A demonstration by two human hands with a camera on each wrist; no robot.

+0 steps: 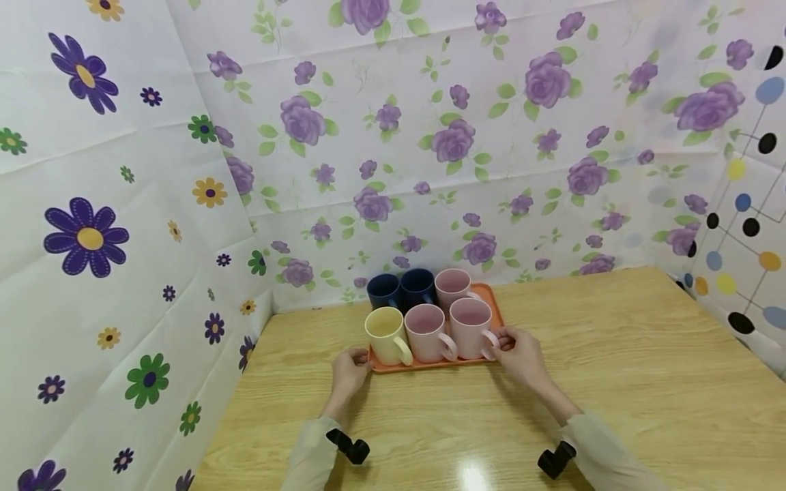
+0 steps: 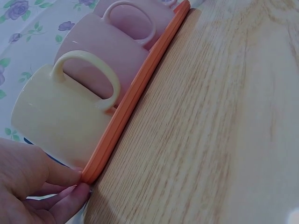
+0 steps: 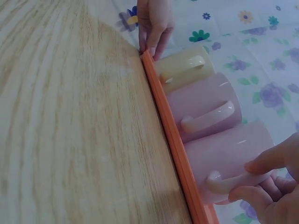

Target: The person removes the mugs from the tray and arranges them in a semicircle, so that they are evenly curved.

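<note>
An orange tray (image 1: 490, 297) stands against the back wall, carrying two rows of mugs. Its front row has a yellow mug (image 1: 385, 339) at the left and two pink mugs beside it. My left hand (image 1: 350, 374) pinches the tray's front left corner, thumb on the rim and fingers lower down, as the left wrist view shows. At the front right, my right hand (image 1: 522, 356) holds the handle of the end pink mug (image 3: 226, 154) between thumb and fingers. That mug is upright on the tray. All the front handles point to the right and toward me.
Behind the front row are two dark blue mugs (image 1: 418, 285) and another pink mug (image 1: 452, 282), partly hidden. The wooden table (image 1: 614, 361) extends to both sides. Flower-patterned sheets (image 1: 393, 170) hang behind and at the left.
</note>
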